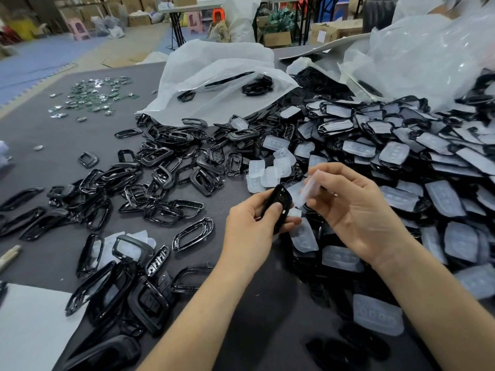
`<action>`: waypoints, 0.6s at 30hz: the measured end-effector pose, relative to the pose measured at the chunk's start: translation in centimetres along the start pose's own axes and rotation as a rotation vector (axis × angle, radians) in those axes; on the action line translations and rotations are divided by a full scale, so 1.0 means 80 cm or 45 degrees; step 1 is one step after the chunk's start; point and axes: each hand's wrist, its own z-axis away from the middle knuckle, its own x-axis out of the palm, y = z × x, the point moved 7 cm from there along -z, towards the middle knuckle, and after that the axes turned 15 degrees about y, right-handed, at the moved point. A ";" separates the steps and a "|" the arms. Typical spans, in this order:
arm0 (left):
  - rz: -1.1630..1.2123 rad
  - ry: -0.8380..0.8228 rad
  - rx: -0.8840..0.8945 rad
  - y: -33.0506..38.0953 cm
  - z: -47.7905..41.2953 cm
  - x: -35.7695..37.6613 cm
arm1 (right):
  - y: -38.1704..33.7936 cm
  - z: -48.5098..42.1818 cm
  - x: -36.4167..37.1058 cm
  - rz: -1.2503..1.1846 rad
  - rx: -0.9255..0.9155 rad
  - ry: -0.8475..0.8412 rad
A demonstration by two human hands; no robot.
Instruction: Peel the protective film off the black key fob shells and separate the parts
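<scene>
Just right of the frame's centre, the left hand (251, 223) is gripping a black key fob shell (280, 203) by its edges. The right hand (353, 210) is pinching the translucent film (312, 186) beside the shell's upper end. Pulling low and steadily along the shell, with the left grip firm, should be keeping the film whole. Nothing on the desk (67, 145) is showing legible writing or a brand.

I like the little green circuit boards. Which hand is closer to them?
Left. The left hand, gripping a black key fob shell, sits right of the circuit boards; the right hand, pinching film, is farther right.
</scene>
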 end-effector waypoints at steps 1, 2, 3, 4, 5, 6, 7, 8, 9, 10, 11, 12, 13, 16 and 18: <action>0.002 0.000 0.008 0.001 0.000 -0.001 | 0.000 0.000 0.001 -0.020 0.006 -0.011; 0.003 -0.002 0.015 0.001 -0.001 -0.001 | 0.001 0.000 0.002 -0.036 0.010 -0.022; 0.000 -0.004 0.022 0.001 -0.001 -0.001 | 0.002 0.000 0.003 -0.049 0.016 -0.034; -0.004 -0.005 0.030 0.001 -0.001 -0.002 | 0.003 0.000 0.003 -0.060 0.021 -0.049; -0.003 -0.007 0.032 0.001 -0.002 -0.002 | 0.004 0.000 0.005 -0.060 0.020 -0.065; 0.006 -0.007 0.029 0.001 -0.002 -0.002 | 0.004 0.001 0.006 -0.039 0.008 -0.082; 0.012 -0.002 0.024 0.001 -0.002 -0.003 | 0.004 0.002 0.008 0.006 -0.018 -0.095; -0.001 0.006 0.036 0.001 -0.003 -0.004 | 0.004 0.003 0.008 0.070 -0.054 -0.100; -0.060 0.020 0.082 0.002 -0.004 -0.006 | 0.003 0.004 0.009 0.148 -0.096 -0.096; -0.174 0.041 0.166 0.004 -0.005 -0.008 | 0.003 0.005 0.009 0.235 -0.139 -0.086; -0.297 0.058 0.264 0.006 -0.006 -0.010 | 0.004 0.006 0.010 0.316 -0.182 -0.076; -0.381 0.078 0.345 0.009 -0.006 -0.011 | 0.004 0.006 0.010 0.381 -0.216 -0.066; -0.420 0.102 0.393 0.012 -0.005 -0.012 | 0.005 0.006 0.010 0.433 -0.246 -0.049; -0.477 0.160 0.462 0.015 -0.002 -0.014 | 0.006 0.004 0.006 0.514 -0.312 0.031; -0.514 0.155 0.509 0.015 -0.001 -0.012 | 0.005 0.003 0.003 0.504 -0.337 0.073</action>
